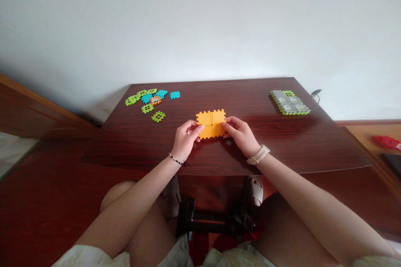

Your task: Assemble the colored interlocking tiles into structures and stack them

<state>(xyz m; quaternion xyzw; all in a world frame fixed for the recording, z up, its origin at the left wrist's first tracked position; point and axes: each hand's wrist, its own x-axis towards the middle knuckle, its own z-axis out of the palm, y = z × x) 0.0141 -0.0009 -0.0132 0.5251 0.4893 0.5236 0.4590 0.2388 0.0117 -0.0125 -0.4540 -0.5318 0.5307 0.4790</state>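
Note:
Between my two hands is an orange panel of interlocking puzzle tiles (pixel 211 117), several square tiles joined into one block with notched edges. My left hand (pixel 185 137) grips its left side, thumb on the near face and fingers behind. On the opposite edge, my right hand (pixel 240 133) pinches the panel in the same way. The panel is tilted up toward me, over the middle of the table near its front. The fingertips behind it are hidden.
On the dark wooden table (pixel 244 100), loose green window tiles (pixel 158 117), blue tiles (pixel 175 95) and an orange window tile (pixel 155 100) lie at the back left. A joined grey and green panel (pixel 288 102) lies at the right. A white wall (pixel 206 25) stands behind.

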